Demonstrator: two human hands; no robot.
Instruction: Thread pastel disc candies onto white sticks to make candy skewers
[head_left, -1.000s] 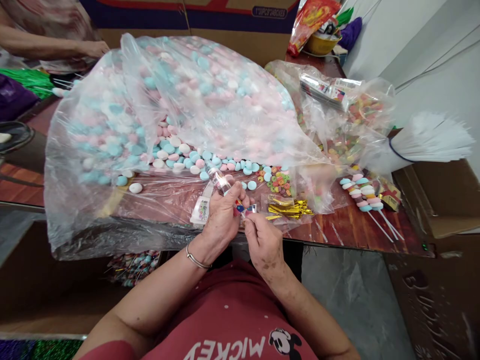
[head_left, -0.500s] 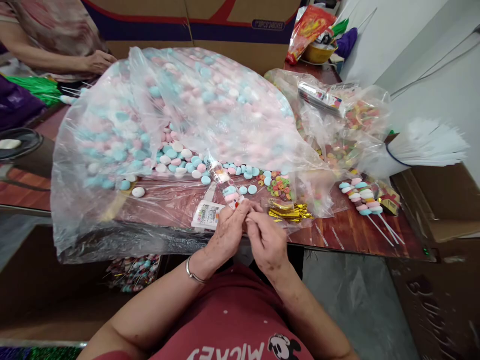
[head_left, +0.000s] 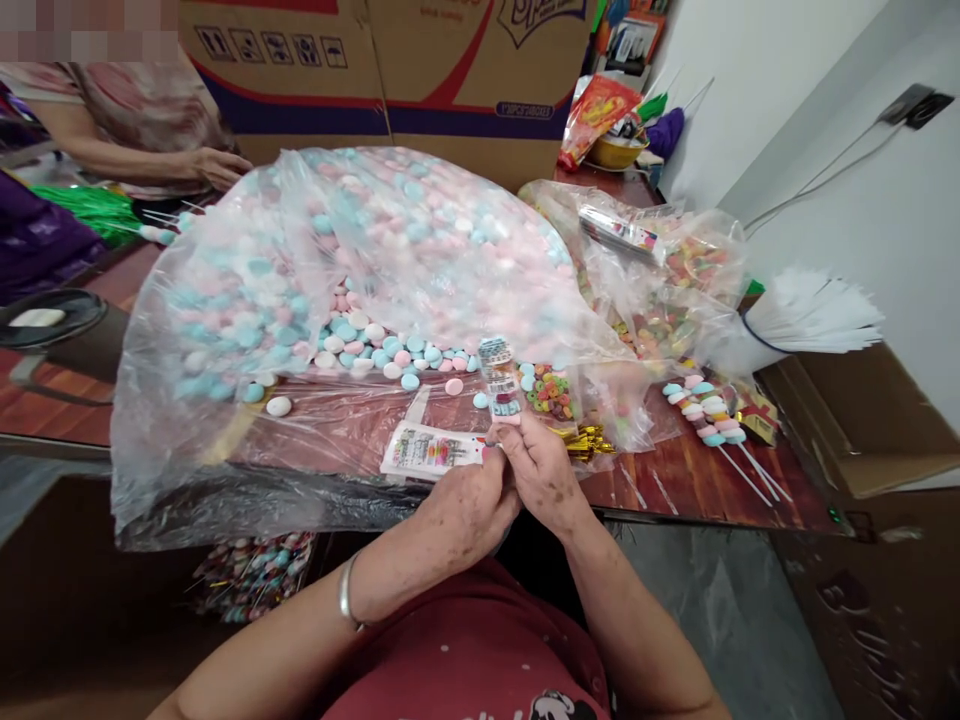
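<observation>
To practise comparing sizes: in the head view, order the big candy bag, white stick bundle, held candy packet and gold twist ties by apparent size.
Largest: big candy bag.
Next: white stick bundle.
The held candy packet and gold twist ties look alike; the right hand hides part of the ties, so unranked.

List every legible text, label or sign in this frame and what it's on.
No words are legible.
On the cardboard box: handling pictograms; upside-down label and purple logo, blurred.
On the printed packet in left hand and right hand: too small.
On the flat printed wrappers: too small.
</observation>
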